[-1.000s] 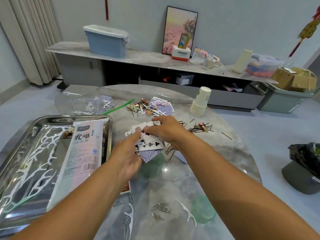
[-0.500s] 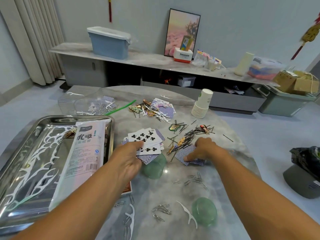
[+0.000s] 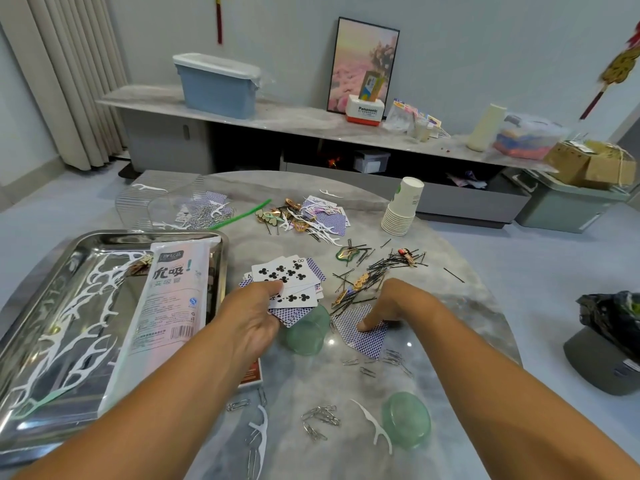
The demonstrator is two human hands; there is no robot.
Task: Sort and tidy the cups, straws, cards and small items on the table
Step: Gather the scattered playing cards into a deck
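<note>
On the round grey marbled table (image 3: 450, 258), the left hand (image 3: 254, 318) holds a fanned bundle of playing cards (image 3: 287, 284), thumb pressed on top of the eight of clubs and the fingers hidden beneath (blue-patterned backs poke out under the fan). The right hand (image 3: 391, 303) reaches to a pair of face-down blue-backed cards (image 3: 367, 336) lying flat on the table, one fingertip pressing on them while the other fingers curl loosely. A translucent green plastic lid (image 3: 306, 336) sits between the two card groups. Black hairpins (image 3: 377, 271) are scattered just beyond the right hand. A stack of white paper cups (image 3: 403, 207) stands upright further back. A white straw packet (image 3: 166, 313) lies across the shiny steel tray (image 3: 52, 299) at the left.
</note>
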